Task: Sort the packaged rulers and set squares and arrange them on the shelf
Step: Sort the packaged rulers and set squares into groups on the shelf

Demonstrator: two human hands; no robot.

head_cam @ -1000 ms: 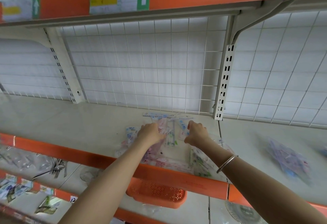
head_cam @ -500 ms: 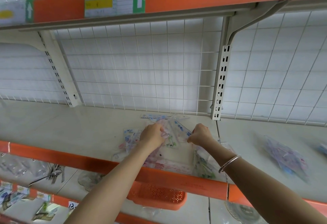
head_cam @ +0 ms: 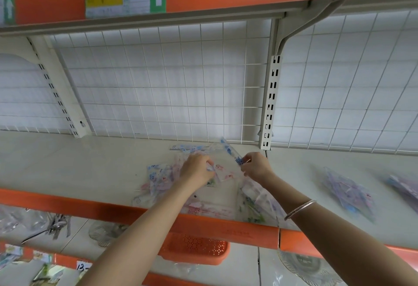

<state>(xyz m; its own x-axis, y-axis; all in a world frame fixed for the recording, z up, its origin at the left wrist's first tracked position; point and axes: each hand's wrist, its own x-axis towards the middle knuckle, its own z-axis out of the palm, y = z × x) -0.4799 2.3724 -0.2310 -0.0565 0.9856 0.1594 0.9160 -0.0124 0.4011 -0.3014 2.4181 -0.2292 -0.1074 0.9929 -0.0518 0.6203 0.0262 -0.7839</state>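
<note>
The left hand [head_cam: 197, 170] and right hand [head_cam: 257, 167] each pinch an edge of one clear packet [head_cam: 226, 157], held just over the pile [head_cam: 158, 178] on the shelf [head_cam: 79, 168].

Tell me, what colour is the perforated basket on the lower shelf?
Orange. The head view, the only one, shows the perforated basket just below the shelf edge.
</note>
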